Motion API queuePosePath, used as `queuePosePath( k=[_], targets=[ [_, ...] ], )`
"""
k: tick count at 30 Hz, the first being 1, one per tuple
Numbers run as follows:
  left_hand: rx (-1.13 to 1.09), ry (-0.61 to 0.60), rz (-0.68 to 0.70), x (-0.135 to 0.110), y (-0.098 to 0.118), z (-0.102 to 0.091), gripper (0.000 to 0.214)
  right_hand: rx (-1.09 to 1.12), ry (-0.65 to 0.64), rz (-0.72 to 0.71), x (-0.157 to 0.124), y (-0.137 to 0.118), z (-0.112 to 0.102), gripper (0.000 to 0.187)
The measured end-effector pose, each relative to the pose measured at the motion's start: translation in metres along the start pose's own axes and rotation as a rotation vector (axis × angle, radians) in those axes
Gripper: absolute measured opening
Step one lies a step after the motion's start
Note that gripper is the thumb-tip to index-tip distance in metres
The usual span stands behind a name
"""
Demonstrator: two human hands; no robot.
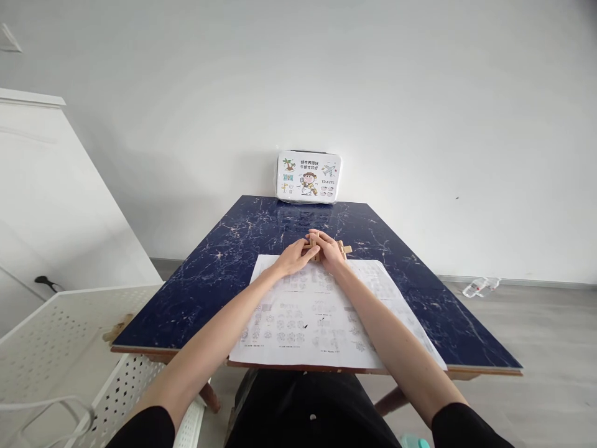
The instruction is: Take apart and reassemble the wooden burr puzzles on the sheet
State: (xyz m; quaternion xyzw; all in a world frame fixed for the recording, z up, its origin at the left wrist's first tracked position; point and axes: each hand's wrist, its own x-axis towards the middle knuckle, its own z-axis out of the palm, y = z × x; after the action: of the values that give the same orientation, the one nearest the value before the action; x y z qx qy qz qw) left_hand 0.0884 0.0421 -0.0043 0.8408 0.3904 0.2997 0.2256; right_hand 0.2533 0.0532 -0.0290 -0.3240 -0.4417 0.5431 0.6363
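Note:
My left hand [293, 257] and my right hand [329, 250] meet just beyond the far edge of a printed paper sheet [298, 348]. Between them is a small wooden block puzzle [314, 239] of notched sticks, with the fingers of both hands closed around it. Much of it is hidden by the fingers. Right beside my right hand lie more light wooden pieces [346, 249], partly covered by it. The sheet bears rows of small grey diagrams and lies flat under my forearms.
The dark blue marbled table [200, 274] stands near a pale wall. A white cartoon-printed case [308, 177] leans at its back edge. On the left is a white perforated rack [56, 311]; a clear plastic item [480, 286] lies on the floor at right.

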Motion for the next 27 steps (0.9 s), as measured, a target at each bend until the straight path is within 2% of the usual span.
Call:
queuePosePath(
  k=[3,8,16,21,27],
  targets=[
    [-0.042,-0.03,-0.022,0.001,-0.006,-0.006,0.069,-0.057,-0.051,-0.003,-0.002,-0.005,0.0,0.042],
    [-0.051,0.016,-0.042,0.005,-0.015,-0.007,0.067,-0.102,-0.119,0.019,-0.004,-0.008,0.0,0.047],
    [0.045,0.077,-0.04,0.006,-0.024,-0.005,0.065,-0.167,-0.096,0.014,-0.001,-0.002,0.0,0.045],
    [0.162,0.122,-0.094,0.009,-0.032,-0.006,0.064,-0.329,-0.103,-0.101,-0.002,0.001,0.005,0.047],
    [0.235,0.115,-0.119,0.011,-0.034,-0.007,0.068,-0.361,-0.082,-0.137,-0.001,0.002,0.005,0.049]
  ],
)
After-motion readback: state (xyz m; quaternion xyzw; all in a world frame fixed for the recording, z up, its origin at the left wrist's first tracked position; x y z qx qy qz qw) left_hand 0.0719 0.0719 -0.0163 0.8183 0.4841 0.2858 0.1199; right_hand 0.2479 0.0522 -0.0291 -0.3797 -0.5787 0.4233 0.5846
